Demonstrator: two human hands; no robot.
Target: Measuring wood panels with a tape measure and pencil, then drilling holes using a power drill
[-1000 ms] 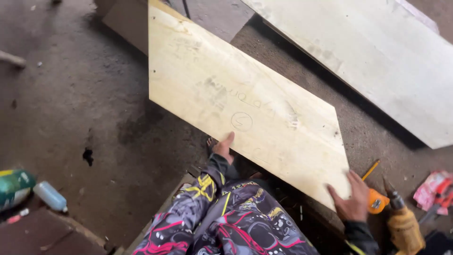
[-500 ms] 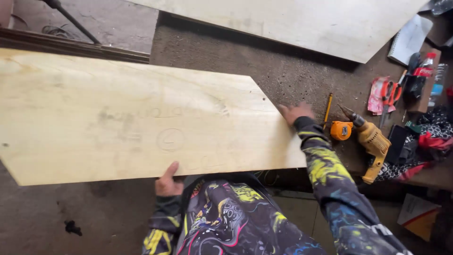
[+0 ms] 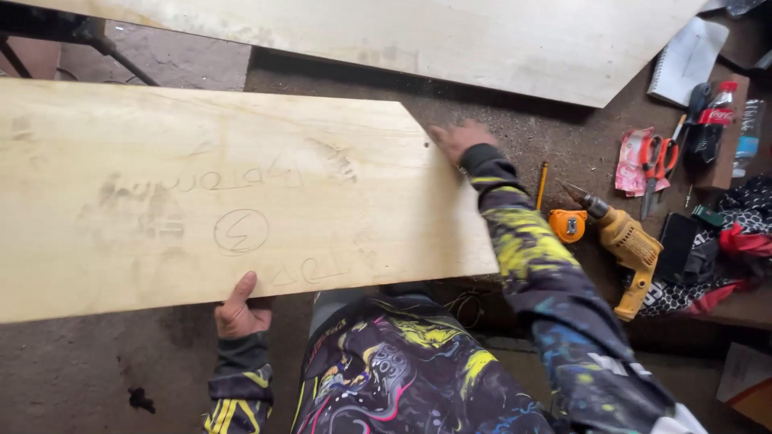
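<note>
Head view: a long pale plywood board (image 3: 241, 193) lies flat and roughly level across the frame, over a dirty concrete floor (image 3: 80, 378). The left hand (image 3: 239, 309) grips its near long edge – thumb up on the top face, fingers curled under, so closed on the board. The right hand (image 3: 457, 138) sits at the board's right end near the angled corner, fingers spread flat against the edge and top face, pressing rather than wrapping it; open, touching. Both arms wear a swirly black, yellow and blue sleeve.

Board face carries faint pencil scribbles and a pencilled circle (image 3: 241, 231) near the middle, plus a small hole close to the right hand. No cut line, no screws visible, and no tool is in either hand – so as far as this shows, the board is only being held or positioned; any drilling, measuring or cutting looks not yet begun.

Right of the board, on the floor: a yellow pencil (image 3: 542, 185), an orange tape measure (image 3: 568, 225) just beside it, and a yellow power drill (image 3: 623, 241) w/ bit fitted, lying on its side. Further right: orange-handled scissors (image 3: 659, 161), a spiral notebook (image 3: 683, 60), a soda bottle (image 3: 712, 120). A second, larger plywood sheet (image 3: 418, 40) lies beyond, apart from the held one.
</note>
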